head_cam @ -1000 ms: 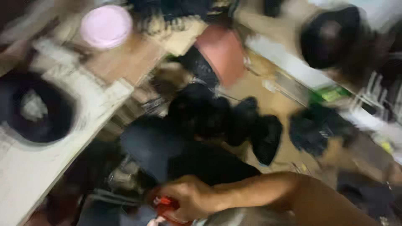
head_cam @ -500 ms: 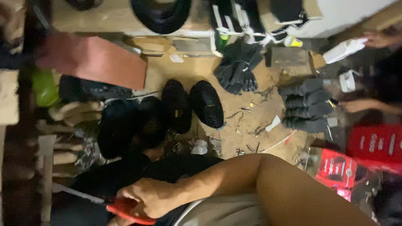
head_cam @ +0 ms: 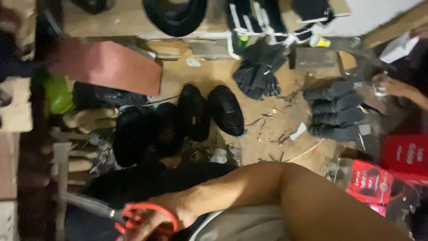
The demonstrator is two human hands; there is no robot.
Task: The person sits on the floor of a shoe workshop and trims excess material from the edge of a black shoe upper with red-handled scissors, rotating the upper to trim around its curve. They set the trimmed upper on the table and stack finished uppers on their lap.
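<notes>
My right hand (head_cam: 149, 223) is at the bottom left, closed around the red handles of a pair of scissors (head_cam: 96, 206) whose grey blades point left. The bare forearm runs up to the right over grey cloth (head_cam: 240, 225). Just above the hand lies a dark sheet of black material (head_cam: 156, 178). Beyond it, black oval pieces (head_cam: 223, 109) lie in a row on the brown floor beside a heap of similar black pieces (head_cam: 133, 134). My left hand is out of view.
Stacks of black pieces (head_cam: 334, 109) and a black bundle (head_cam: 258, 73) lie at right. Red boxes (head_cam: 370, 180) stand at lower right. Another person's hand (head_cam: 392, 85) reaches in at the right edge. A reddish-brown sheet (head_cam: 107, 67) and a green object (head_cam: 58, 93) are at left.
The view has swung and steadied over the floor. My right hand with the scissors has stayed at the bottom left, shifting slightly lower.
</notes>
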